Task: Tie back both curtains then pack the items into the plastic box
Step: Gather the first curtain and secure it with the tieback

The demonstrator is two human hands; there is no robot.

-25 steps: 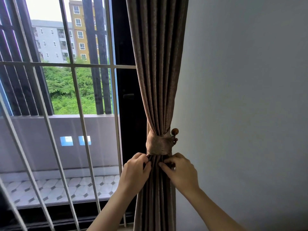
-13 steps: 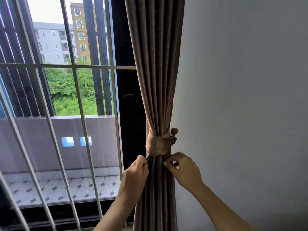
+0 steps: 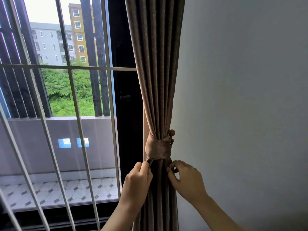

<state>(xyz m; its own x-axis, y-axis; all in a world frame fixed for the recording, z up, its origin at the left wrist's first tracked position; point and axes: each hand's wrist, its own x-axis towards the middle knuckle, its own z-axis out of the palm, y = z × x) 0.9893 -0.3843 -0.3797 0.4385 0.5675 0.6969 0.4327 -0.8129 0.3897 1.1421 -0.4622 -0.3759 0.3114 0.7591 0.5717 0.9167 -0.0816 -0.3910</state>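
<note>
A brown curtain (image 3: 156,80) hangs gathered beside the wall. A matching fabric tieback (image 3: 157,150) wraps tightly round it and loops over a wooden knob hook (image 3: 172,132) on the wall side. Just under the band, my left hand (image 3: 138,178) pinches a fold on the curtain's left edge. My right hand (image 3: 186,176) pinches a fold on its right edge. Below my hands the curtain falls in straight pleats. No plastic box is in view.
A white window grille (image 3: 73,100) and a dark door frame (image 3: 128,104) stand left of the curtain. A bare pale wall (image 3: 241,105) fills the right. A tiled balcony floor (image 3: 58,190) lies beyond the glass.
Both hands have slid a little downward and apart from the tieback, tugging the folds beneath it. The view has drifted slightly right and closer.
</note>
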